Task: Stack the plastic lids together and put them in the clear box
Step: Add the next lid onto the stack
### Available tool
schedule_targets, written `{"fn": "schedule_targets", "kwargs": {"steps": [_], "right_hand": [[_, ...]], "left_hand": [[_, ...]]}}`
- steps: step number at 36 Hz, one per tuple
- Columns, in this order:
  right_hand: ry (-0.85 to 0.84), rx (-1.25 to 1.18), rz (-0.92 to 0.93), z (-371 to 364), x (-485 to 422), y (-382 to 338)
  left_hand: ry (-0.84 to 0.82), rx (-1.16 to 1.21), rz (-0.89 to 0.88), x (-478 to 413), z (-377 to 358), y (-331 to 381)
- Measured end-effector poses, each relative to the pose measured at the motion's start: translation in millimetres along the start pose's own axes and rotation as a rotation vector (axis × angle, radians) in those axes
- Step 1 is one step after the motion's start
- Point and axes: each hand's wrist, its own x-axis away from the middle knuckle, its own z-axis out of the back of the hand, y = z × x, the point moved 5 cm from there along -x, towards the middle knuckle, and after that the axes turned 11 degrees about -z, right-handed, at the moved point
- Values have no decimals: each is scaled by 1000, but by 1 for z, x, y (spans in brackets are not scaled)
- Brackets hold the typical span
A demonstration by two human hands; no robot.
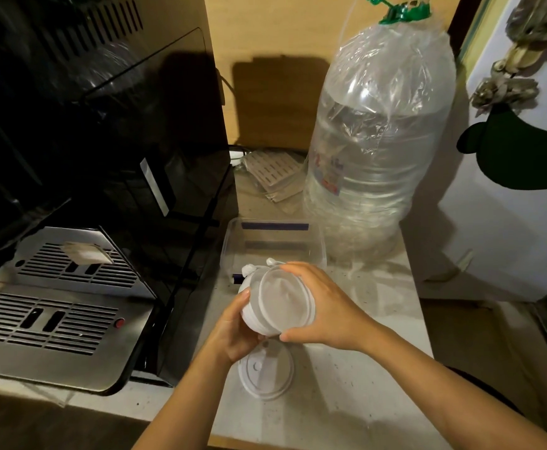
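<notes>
A stack of white plastic lids (pixel 278 300) is held tilted above the counter, between both hands. My left hand (pixel 236 332) grips its lower left side, and my right hand (pixel 324 303) clasps its right rim from top to bottom. Another white lid (pixel 265 371) lies flat on the counter just below the hands, partly covered by my left wrist. The clear box (pixel 317 241) stands open directly behind the stack, its near edge hidden by the lids.
A black coffee machine with a steel drip tray (pixel 54 306) fills the left side. A large water bottle wrapped in plastic (pixel 376 151) stands behind the box on the right. A white fridge (pixel 509 190) is at far right. The counter's front edge (pixel 298 444) is close.
</notes>
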Motion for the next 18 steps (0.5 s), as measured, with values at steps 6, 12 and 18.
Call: {"fn": "schedule_targets", "kwargs": {"steps": [6, 12, 18], "right_hand": [[-32, 3, 36, -2, -4, -6], [-95, 13, 31, -5, -6, -10], [-117, 146, 69, -5, -10, -14]], "left_hand": [[-56, 43, 6, -1, -6, 3], [-152, -9, -10, 1, -14, 10], [-144, -18, -8, -1, -11, 13]]}}
